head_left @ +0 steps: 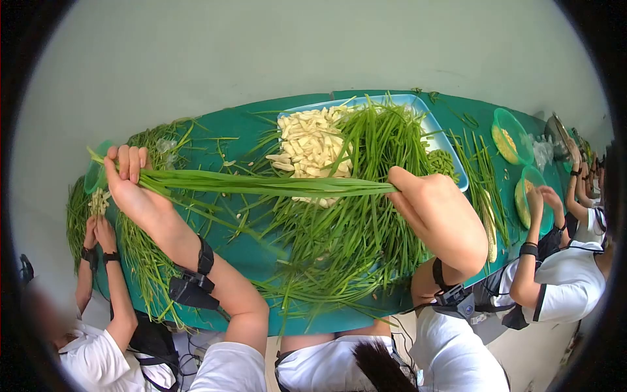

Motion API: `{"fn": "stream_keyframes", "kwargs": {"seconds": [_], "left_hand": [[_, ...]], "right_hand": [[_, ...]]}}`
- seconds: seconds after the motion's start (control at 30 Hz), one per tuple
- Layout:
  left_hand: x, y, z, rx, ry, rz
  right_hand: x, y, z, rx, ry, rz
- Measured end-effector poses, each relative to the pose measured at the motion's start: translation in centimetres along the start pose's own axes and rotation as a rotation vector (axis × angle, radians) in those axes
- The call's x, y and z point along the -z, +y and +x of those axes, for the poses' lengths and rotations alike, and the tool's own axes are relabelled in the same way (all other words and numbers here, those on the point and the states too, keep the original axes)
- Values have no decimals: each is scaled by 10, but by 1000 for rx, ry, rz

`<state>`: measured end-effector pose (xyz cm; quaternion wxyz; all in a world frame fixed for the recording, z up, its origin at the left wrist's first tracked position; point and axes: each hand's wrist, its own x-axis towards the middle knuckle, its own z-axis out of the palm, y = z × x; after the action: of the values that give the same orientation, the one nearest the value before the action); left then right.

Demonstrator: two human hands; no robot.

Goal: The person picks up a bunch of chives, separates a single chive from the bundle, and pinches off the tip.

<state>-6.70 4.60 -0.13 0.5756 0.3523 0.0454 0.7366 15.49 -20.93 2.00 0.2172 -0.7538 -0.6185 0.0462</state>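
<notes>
I hold a bundle of long green stalks (261, 184) stretched level between my hands, above the green worktop (261, 255). My left hand (134, 189), at nine o'clock, has its fingers (127, 162) curled shut around one end; my right hand (437, 215), at three o'clock, grips the other end. Beneath lie a heap of loose stalks (353, 228) and pale cut pieces (310, 144) in a blue tray (418, 104) at twelve o'clock.

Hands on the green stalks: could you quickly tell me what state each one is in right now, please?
Left hand: closed on one end of the bundle of green stalks.
Right hand: closed on the bundle's other end.
</notes>
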Motion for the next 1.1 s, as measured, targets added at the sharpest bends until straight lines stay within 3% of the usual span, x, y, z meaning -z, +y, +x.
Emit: {"fn": "stream_keyframes", "kwargs": {"seconds": [0.3,0.43,0.6,0.7,0.77,0.87,1.0,1.1], "left_hand": [[27,9,14,28,21,-166],[7,2,4,98,-48,-171],[-45,-23,-32,363,-149,160],[-72,-33,-61,663,-786,417],[-90,-37,-83,773,-958,334],[-99,-40,-100,883,-1112,275],[-96,-45,-104,857,-1137,263],[-95,-44,-101,894,-1172,317]], "right_hand": [[3,12,0,-85,170,-16],[6,9,2,-98,255,-16],[5,4,7,-155,392,138],[-1,-1,14,-129,431,266],[1,-6,15,-134,379,289],[-6,-9,17,-5,502,525],[-8,-16,20,138,715,695],[-7,-17,17,159,710,622]]}}
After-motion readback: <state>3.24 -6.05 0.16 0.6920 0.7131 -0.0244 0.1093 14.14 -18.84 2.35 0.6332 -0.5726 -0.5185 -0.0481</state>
